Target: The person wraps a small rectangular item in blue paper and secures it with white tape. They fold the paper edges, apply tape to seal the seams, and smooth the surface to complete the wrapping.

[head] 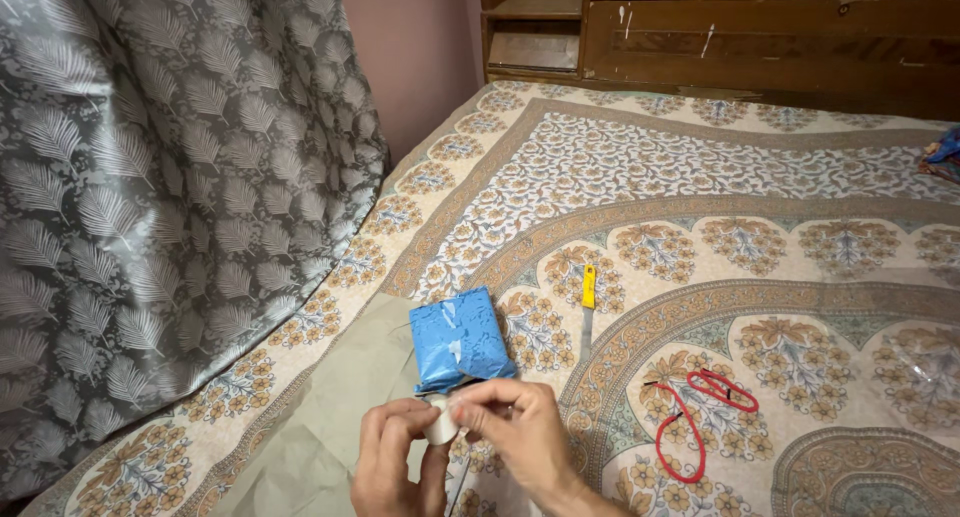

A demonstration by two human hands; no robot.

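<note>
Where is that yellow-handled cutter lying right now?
The yellow-handled cutter lies on the patterned bedsheet near the middle of the head view, right of the blue packet and up-left of the red cord.

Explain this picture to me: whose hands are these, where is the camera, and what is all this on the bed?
There is no machine here. A person wears the camera on the head, so you look down on their own hands. The left hand and right hand together hold a small white roll, possibly tape. Both hands work over a bed covered by a patterned bedsheet. On it lie a blue wrapped packet, a yellow-handled cutter and a red wire. A grey leaf-print curtain hangs on the left.
</note>
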